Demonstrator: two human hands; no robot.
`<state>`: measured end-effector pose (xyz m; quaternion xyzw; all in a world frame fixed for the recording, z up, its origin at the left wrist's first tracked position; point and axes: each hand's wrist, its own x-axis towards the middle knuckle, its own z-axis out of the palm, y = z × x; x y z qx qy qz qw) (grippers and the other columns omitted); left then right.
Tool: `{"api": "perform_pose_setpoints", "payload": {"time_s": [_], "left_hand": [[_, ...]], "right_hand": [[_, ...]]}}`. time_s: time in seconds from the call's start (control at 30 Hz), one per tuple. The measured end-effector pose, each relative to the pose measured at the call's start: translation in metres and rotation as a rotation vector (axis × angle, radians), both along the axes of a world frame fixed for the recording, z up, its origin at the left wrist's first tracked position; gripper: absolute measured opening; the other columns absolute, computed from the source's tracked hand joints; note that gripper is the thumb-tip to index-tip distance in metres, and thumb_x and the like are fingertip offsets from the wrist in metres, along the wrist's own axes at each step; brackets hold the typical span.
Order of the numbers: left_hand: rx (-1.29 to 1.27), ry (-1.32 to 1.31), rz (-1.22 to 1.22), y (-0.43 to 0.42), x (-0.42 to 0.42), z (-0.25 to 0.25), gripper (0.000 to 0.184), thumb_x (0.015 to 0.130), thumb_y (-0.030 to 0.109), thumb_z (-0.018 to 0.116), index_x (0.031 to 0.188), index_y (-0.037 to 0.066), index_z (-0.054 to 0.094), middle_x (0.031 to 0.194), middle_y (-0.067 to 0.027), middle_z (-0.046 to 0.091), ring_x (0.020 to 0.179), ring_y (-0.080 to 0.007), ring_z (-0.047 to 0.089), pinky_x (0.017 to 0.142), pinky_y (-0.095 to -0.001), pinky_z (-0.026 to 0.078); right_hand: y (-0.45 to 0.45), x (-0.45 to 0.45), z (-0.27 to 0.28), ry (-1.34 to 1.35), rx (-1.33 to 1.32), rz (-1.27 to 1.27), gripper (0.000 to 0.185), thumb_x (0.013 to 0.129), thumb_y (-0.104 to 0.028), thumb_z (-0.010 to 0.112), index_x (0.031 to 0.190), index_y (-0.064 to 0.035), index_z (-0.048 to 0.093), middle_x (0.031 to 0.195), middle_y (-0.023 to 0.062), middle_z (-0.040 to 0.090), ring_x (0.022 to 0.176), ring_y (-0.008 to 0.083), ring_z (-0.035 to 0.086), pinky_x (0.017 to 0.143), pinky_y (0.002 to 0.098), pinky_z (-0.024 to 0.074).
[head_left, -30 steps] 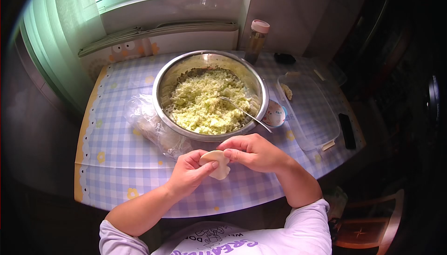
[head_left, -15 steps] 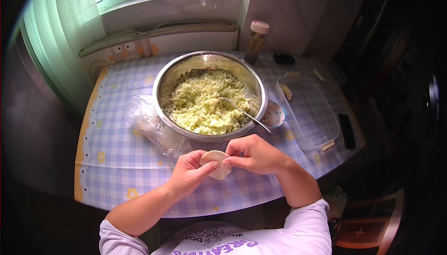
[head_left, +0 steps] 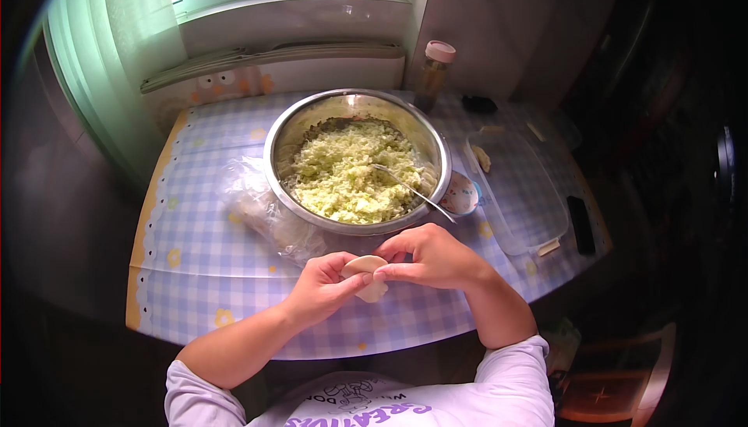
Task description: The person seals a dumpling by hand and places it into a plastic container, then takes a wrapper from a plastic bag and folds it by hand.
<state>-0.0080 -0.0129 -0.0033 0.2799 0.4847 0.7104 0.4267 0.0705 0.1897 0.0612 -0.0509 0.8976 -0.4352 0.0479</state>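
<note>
Between my two hands, just in front of the bowl, is a round, pale dumpling wrapper (head_left: 365, 266). My left hand (head_left: 319, 287) pinches its left side between thumb and fingers. On the right edge, my right hand (head_left: 427, 259) grips it with thumb and fingertips. The wrapper bends across the thumbs, its lower part hanging below them. Beyond the hands stands a large steel bowl (head_left: 270, 154) of chopped pale-green filling (head_left: 351, 164). A metal utensil (head_left: 421, 195) rests in the filling, its handle over the right rim.
Left of the bowl lies a clear plastic bag (head_left: 265, 213) with pale contents. A small patterned bowl (head_left: 461, 195) sits to the right, beside a clear plastic container (head_left: 518, 228) holding a dumpling (head_left: 482, 159). Farther out are a black phone (head_left: 580, 225) and a pink-lidded bottle (head_left: 433, 76).
The wrapper has gone from nearly flat to bent over the thumbs, with its lower part drooping. Both hands stay close together on it. The view has shifted slightly.
</note>
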Motion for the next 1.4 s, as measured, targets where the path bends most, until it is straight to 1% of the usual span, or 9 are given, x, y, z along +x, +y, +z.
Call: {"api": "perform_pose_setpoints", "payload": {"time_s": [0.23, 0.43, 0.57, 0.7, 0.8, 1.03, 1.13, 1.23, 1.4], "left_hand": [[-0.005, 0.066, 0.007, 0.000, -0.001, -0.007, 0.022, 0.091, 0.012, 0.065, 0.109, 0.000, 0.062, 0.100, -0.0067, 0.068, 0.092, -0.0114, 0.063, 0.081, -0.0266, 0.051], [0.025, -0.087, -0.028, -0.001, -0.004, -0.007, 0.023, 0.090, 0.012, 0.066, 0.109, 0.000, 0.062, 0.101, -0.0069, 0.067, 0.091, -0.0116, 0.063, 0.080, -0.0262, 0.051], [-0.049, -0.162, -0.111, 0.000, -0.007, -0.001, 0.026, 0.090, 0.015, 0.066, 0.112, 0.001, 0.062, 0.102, -0.0065, 0.067, 0.094, -0.0118, 0.063, 0.079, -0.0254, 0.050], [-0.050, -0.195, -0.073, -0.001, -0.005, 0.000, 0.025, 0.090, 0.014, 0.065, 0.111, 0.000, 0.062, 0.103, -0.0084, 0.066, 0.094, -0.0147, 0.064, 0.080, -0.0281, 0.052], [-0.035, -0.163, -0.047, 0.000, -0.003, -0.002, 0.026, 0.090, 0.013, 0.065, 0.111, -0.001, 0.062, 0.104, -0.0092, 0.066, 0.095, -0.0157, 0.064, 0.080, -0.0292, 0.052], [-0.024, -0.112, -0.019, 0.000, -0.002, 0.006, 0.030, 0.090, 0.015, 0.066, 0.115, -0.002, 0.061, 0.107, -0.0089, 0.066, 0.095, -0.0138, 0.063, 0.080, -0.0281, 0.051], [0.001, -0.114, -0.022, 0.000, -0.003, 0.002, 0.032, 0.090, 0.016, 0.066, 0.115, -0.002, 0.061, 0.107, -0.0088, 0.066, 0.096, -0.0137, 0.063, 0.080, -0.0278, 0.050], [0.041, -0.110, -0.064, 0.001, -0.002, 0.005, 0.032, 0.090, 0.017, 0.066, 0.115, -0.002, 0.061, 0.106, -0.0088, 0.066, 0.096, -0.0139, 0.063, 0.081, -0.0280, 0.050], [0.015, -0.054, -0.083, 0.003, -0.006, 0.001, 0.031, 0.090, 0.017, 0.067, 0.113, -0.001, 0.062, 0.106, -0.0086, 0.066, 0.096, -0.0142, 0.063, 0.080, -0.0288, 0.051]], "right_hand": [[-0.001, 0.001, -0.006, 0.080, -0.066, 0.023, 0.014, 0.082, -0.015, 0.070, 0.088, -0.0025, 0.067, 0.072, 0.0068, 0.064, 0.063, 0.0153, 0.059, 0.061, 0.0291, 0.0480], [-0.007, 0.003, -0.006, 0.159, -0.086, 0.025, 0.010, 0.081, -0.011, 0.068, 0.083, -0.0015, 0.064, 0.071, 0.0078, 0.060, 0.063, 0.0182, 0.057, 0.059, 0.0300, 0.0458], [-0.007, 0.003, -0.005, 0.237, -0.100, 0.001, 0.011, 0.080, -0.010, 0.072, 0.081, -0.0022, 0.065, 0.071, 0.0057, 0.062, 0.064, 0.0134, 0.058, 0.058, 0.0263, 0.0443], [-0.008, 0.005, -0.001, 0.101, -0.161, -0.027, 0.015, 0.084, -0.015, 0.068, 0.084, -0.0001, 0.065, 0.070, 0.0089, 0.063, 0.061, 0.0162, 0.057, 0.059, 0.0281, 0.0462], [-0.007, 0.003, 0.002, 0.055, -0.138, -0.062, 0.018, 0.086, -0.019, 0.067, 0.085, -0.0006, 0.067, 0.071, 0.0099, 0.065, 0.062, 0.0181, 0.060, 0.060, 0.0295, 0.0473], [-0.004, 0.003, 0.001, 0.241, 0.139, -0.061, 0.021, 0.087, -0.023, 0.063, 0.089, -0.0028, 0.070, 0.079, 0.0122, 0.068, 0.071, 0.0247, 0.066, 0.065, 0.0336, 0.0505], [-0.004, 0.002, -0.002, 0.205, -0.011, -0.051, 0.020, 0.088, -0.022, 0.063, 0.091, -0.0029, 0.070, 0.081, 0.0129, 0.069, 0.071, 0.0242, 0.067, 0.066, 0.0332, 0.0513], [-0.007, 0.002, -0.002, 0.194, -0.116, -0.078, 0.016, 0.086, -0.013, 0.066, 0.094, 0.0005, 0.069, 0.082, 0.0110, 0.070, 0.073, 0.0152, 0.066, 0.066, 0.0283, 0.0512], [-0.005, 0.000, 0.001, 0.158, -0.127, -0.050, 0.011, 0.085, -0.009, 0.067, 0.090, 0.0005, 0.067, 0.077, 0.0104, 0.068, 0.070, 0.0129, 0.064, 0.064, 0.0278, 0.0508]]}}
